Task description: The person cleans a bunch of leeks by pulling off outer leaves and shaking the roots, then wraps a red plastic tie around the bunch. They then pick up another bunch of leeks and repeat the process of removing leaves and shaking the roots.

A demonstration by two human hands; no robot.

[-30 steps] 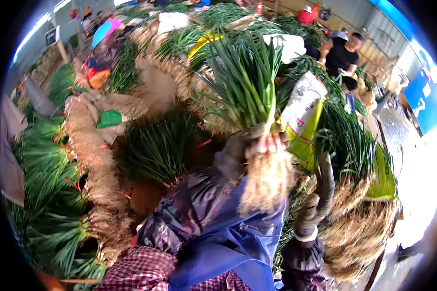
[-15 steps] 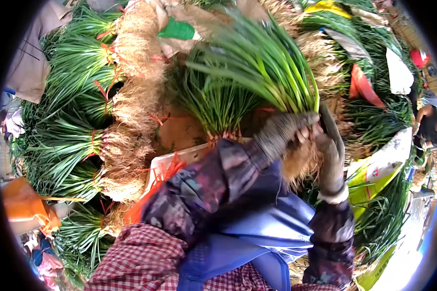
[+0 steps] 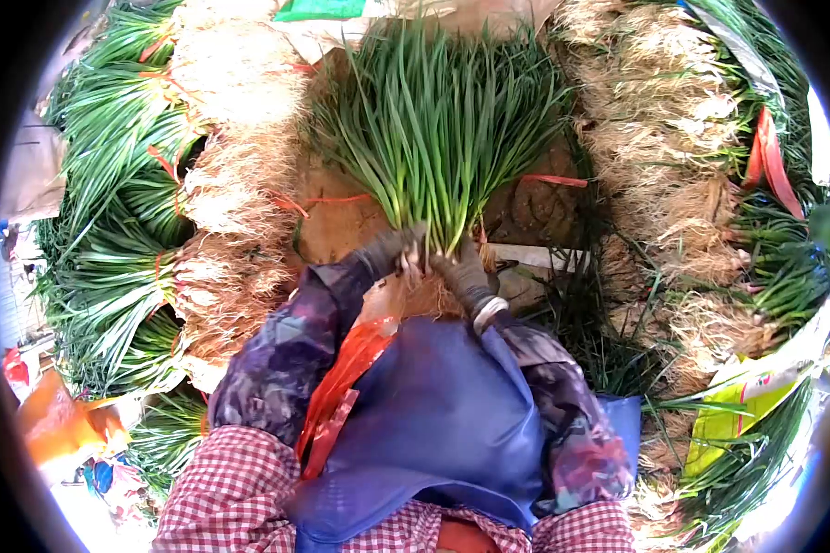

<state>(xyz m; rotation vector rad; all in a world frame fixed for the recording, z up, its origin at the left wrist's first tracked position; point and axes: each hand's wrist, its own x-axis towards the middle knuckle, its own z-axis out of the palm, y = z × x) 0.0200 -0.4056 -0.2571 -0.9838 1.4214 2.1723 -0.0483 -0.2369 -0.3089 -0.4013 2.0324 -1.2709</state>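
Two gloved hands meet on one bunch of green onions (image 3: 429, 157), centre of the frame. We see the left hand (image 3: 392, 251) closed around the pale lower stems from the left, its fingertips wrapping the front. We have the right hand (image 3: 468, 275) touching the same stem ends from the right; its fingers are mostly hidden, so we can't tell whether it grips or just presses. The hands sit close together, only the stems between them.

Key relation: the bunch lies straight up-frame from both hands, long axis running roughly vertical, leaves fanned toward the top edge, roots pointing down toward the blue apron (image 3: 433, 405). We count neither hand as nearer, since both touch it. Darker leaves spread on either side behind it; we can't separate them cleanly from the held bunch.

Around it: orange-red plastic strips (image 3: 337, 382) hang at the apron's left edge, by the left sleeve (image 3: 281, 346). A red tie (image 3: 553, 181) lies right of the bunch. Tied bunches (image 3: 111, 253) line the left of the frame, roots inward; piled roots (image 3: 655, 138) fill the upper right.

Labels: the yellow-green and white bag (image 3: 724, 419), lower right, carries a small pinkish-red mark, too blurred for us to read. We find no legible brand or writing elsewhere.
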